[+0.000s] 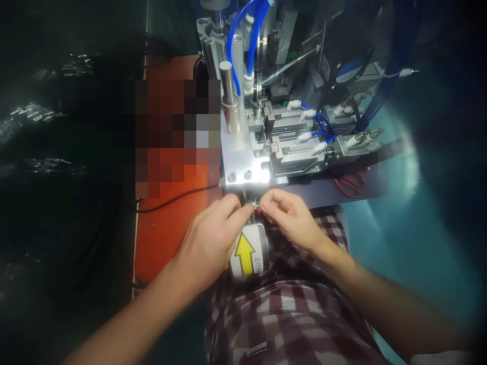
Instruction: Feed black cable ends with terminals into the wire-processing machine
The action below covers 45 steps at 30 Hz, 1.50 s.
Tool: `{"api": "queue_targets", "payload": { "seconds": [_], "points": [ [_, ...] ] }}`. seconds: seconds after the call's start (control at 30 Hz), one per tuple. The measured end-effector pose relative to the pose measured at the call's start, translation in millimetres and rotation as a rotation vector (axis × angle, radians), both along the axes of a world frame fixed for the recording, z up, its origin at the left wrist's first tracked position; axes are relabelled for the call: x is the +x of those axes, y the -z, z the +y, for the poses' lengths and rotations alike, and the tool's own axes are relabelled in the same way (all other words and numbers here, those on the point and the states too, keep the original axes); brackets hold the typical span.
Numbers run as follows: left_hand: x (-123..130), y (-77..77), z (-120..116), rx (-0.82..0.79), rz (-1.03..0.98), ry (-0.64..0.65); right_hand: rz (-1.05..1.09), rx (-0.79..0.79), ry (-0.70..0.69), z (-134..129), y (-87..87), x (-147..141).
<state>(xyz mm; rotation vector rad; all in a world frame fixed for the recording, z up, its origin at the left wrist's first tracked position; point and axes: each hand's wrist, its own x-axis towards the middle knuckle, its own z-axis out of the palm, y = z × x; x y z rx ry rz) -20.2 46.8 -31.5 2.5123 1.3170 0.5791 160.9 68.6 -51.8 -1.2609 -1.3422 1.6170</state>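
Observation:
My left hand (pixel 213 225) and my right hand (pixel 289 218) meet in front of the machine's lit metal block, fingertips pinched close together. Between them is a small part with thin wires (pixel 256 205), one of them red. Its exact kind is too small to make out, and the fingers partly cover it. Just below the hands sits a white label with a yellow arrow (pixel 245 252), on a rounded dark-edged piece. My left hand overlaps the label's left edge.
The machine (pixel 239 144) rises ahead, with blue air tubes (pixel 231 45) and pneumatic cylinders (pixel 297 157). Red-handled scissors or snips (pixel 350 183) lie at right. A black cable (pixel 178 195) crosses the orange surface (pixel 163 243). Bundles of shiny-ended pieces (pixel 36 111) appear at far left.

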Motion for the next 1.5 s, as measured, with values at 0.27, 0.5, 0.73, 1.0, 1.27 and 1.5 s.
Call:
{"api": "queue_targets", "payload": {
  "seconds": [0.27, 0.5, 0.73, 1.0, 1.27, 1.5],
  "points": [
    [0, 0.5, -1, 0.008, 0.02, -0.003, -0.013, 0.003, 0.009, 1, -0.1, -1],
    [0, 0.4, 0, -0.001, 0.015, -0.006, -0.034, -0.002, 0.01, 1, 0.7, 0],
    [1, 1.6, -1, -0.003, 0.027, -0.015, 0.008, -0.032, 0.012, 1, 0.8, -1],
    [1, 0.7, -1, -0.008, 0.001, -0.013, -0.093, 0.193, 0.0, -4, 11.0, 3],
    [1, 0.8, -2, -0.017, -0.011, -0.013, -0.214, 0.366, -0.009, -4, 15.7, 4],
    [1, 1.8, -1, -0.009, 0.002, -0.008, -0.298, 0.474, -0.015, -5, 17.8, 6]
  ]
}}
